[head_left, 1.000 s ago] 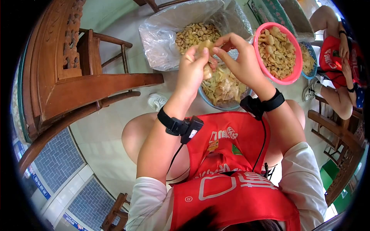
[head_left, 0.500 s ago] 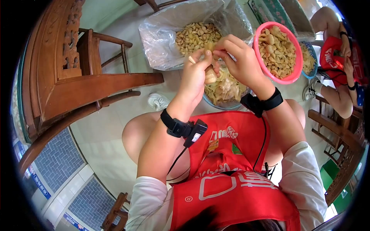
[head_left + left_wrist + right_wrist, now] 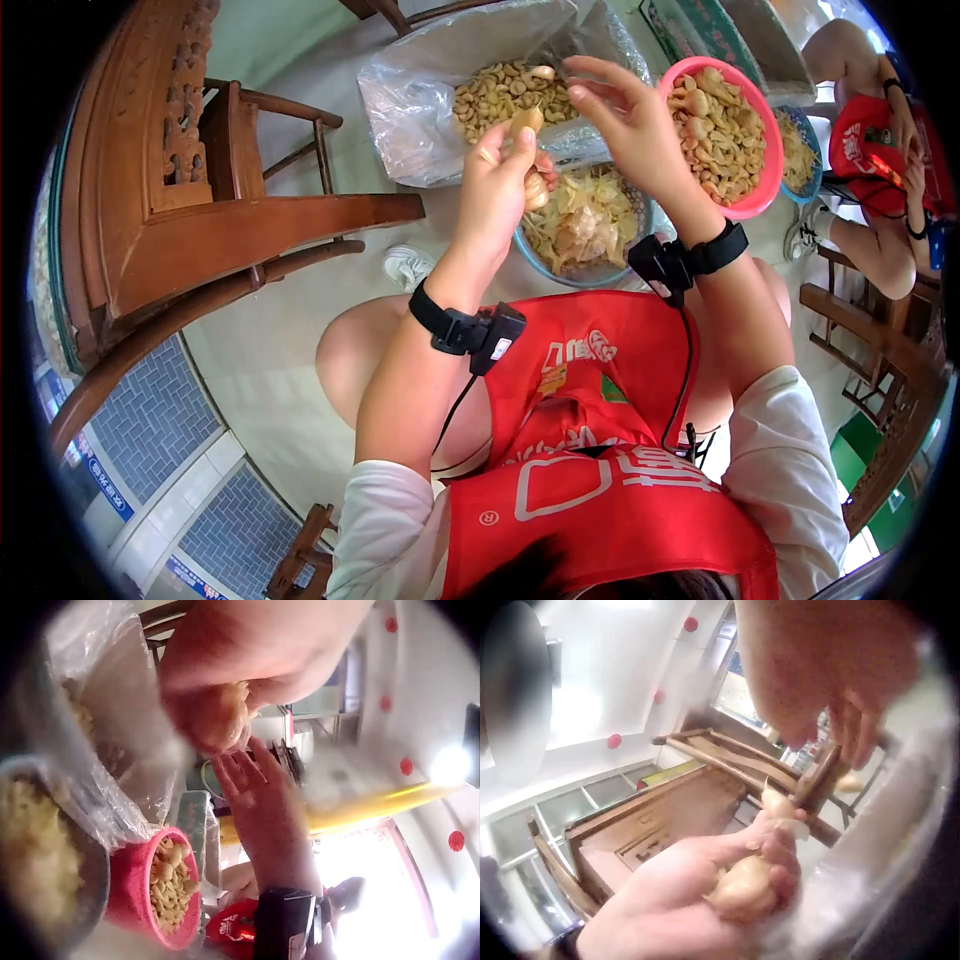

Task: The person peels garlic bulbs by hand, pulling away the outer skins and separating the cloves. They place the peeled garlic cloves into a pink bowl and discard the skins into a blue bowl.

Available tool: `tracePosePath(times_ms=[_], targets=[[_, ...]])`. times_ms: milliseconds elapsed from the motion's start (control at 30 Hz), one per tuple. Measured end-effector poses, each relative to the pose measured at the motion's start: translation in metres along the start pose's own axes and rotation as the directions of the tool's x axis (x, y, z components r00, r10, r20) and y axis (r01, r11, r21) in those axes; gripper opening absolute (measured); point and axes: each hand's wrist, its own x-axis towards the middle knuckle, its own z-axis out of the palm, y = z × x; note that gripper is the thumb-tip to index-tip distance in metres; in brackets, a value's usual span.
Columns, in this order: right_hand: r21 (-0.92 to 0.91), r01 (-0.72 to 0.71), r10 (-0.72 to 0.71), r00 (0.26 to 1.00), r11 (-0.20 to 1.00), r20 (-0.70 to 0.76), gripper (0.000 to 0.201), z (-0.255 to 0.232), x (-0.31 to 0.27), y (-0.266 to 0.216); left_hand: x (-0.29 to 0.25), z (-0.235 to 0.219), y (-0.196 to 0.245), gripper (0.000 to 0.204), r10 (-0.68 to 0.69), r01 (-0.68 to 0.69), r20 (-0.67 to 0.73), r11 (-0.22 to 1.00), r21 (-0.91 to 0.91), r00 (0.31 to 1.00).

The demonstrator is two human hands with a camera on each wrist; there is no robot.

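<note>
My left hand (image 3: 490, 190) pinches a garlic clove (image 3: 527, 121) between thumb and forefinger, its pointed tip up. More garlic (image 3: 742, 889) sits in the curled lower fingers of that hand. To its right, my right hand (image 3: 638, 135) is raised with its fingers loosely extended and apart, over the edge of the plastic-lined box (image 3: 415, 115). A pale loose clove (image 3: 543, 72) shows left of the right fingertips, above the box; in the right wrist view this clove (image 3: 849, 783) appears in the air below the fingers. Peeled cloves (image 3: 495, 105) cover the box's bottom.
Under the hands stands a blue-rimmed bowl (image 3: 530, 258) of papery garlic skins. A pink basin (image 3: 776, 150) of unpeeled garlic is at the right, with a smaller blue bowl (image 3: 815, 185) behind it. Wooden furniture (image 3: 270, 230) stands left; another person (image 3: 870, 140) sits at far right.
My right hand has drawn away from the left hand, up and to the right, and its fingers have spread. A loose clove now shows over the box. The left hand still holds its garlic.
</note>
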Motion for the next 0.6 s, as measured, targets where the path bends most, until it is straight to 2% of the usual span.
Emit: tracePosePath(times_ms=[33,67,100,167,233,300,333,400,533,600], targets=[[-0.033,0.105,-0.103,0.992,0.994,0.072,0.029,0.004,-0.003,-0.004,0.000,0.001,0.001,0.022,0.002,-0.002,0.001,1.000,-0.010,1.000],[-0.051,0.127,-0.119,0.982,0.991,0.145,0.028,0.006,-0.007,-0.008,0.000,0.003,0.001,0.021,0.002,-0.002,0.003,1.000,-0.022,1.000],[-0.053,0.124,-0.115,0.983,0.991,0.145,0.028,0.007,-0.011,-0.012,0.000,0.004,0.001,0.021,-0.001,0.002,0.004,1.000,-0.024,1.000],[-0.118,0.045,-0.011,0.961,0.992,0.276,0.026,0.009,-0.015,-0.018,0.000,0.003,0.001,0.018,-0.010,0.011,0.013,0.999,-0.036,1.000],[-0.088,0.038,-0.013,0.964,0.995,0.265,0.022,0.012,-0.017,-0.022,-0.002,0.004,0.002,0.016,-0.031,0.032,0.015,0.998,-0.061,0.999],[-0.157,0.186,-0.156,0.970,0.970,0.185,0.018,0.013,-0.018,-0.021,-0.003,0.005,0.001,0.015,-0.053,0.055,0.020,0.995,-0.087,0.998],[-0.157,0.185,-0.154,0.970,0.970,0.187,0.018,0.014,-0.019,-0.019,-0.003,0.005,0.000,0.014,-0.064,0.067,0.029,0.990,-0.126,0.998],[-0.231,0.298,-0.265,0.950,0.926,0.164,0.016,0.017,-0.022,-0.017,-0.004,0.003,-0.003,0.013,-0.074,0.079,0.035,0.983,-0.165,0.997],[-0.260,0.360,-0.326,0.931,0.896,0.164,0.015,0.018,-0.024,-0.018,-0.004,0.004,-0.005,0.011,-0.055,0.067,0.054,0.967,-0.247,0.997],[-0.350,0.434,-0.405,0.901,0.830,0.157,0.013,0.018,-0.025,-0.018,-0.005,0.005,-0.004,0.011,-0.054,0.066,0.054,0.962,-0.263,0.997]])
